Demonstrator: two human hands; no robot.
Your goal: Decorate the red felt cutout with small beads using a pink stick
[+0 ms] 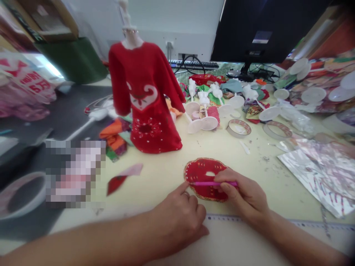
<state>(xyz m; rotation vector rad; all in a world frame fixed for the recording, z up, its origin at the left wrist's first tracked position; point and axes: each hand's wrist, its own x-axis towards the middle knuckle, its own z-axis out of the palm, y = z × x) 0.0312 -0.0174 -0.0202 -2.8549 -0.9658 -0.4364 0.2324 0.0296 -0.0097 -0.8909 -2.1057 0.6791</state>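
Head view across a pale cream craft tabletop (166, 173): a long-sleeved red dress (146, 107) with white decoration stands on a slim white dress form, beside a heap of orange and green fabric scraps (115, 135) and a small red-and-pink scrap (120, 179). At centre, the person's left hand (177, 216) rests its half-curled fingers (181, 187) on the near rim of a red oval cloth piece (201, 170) with gold-coloured stitching, gripping nothing. The right hand (244, 194) comes in from the other side, its fingers (222, 176) pinched shut on a slim magenta stick (213, 183) lying across the oval. The piece looks light, soft and limp, likely best pinned flat or taken by its rim. Farther right lie white plastic discs on stems (201, 123), two rolls of clear tape (238, 128) and a crumpled sheet of silver foil (318, 173).
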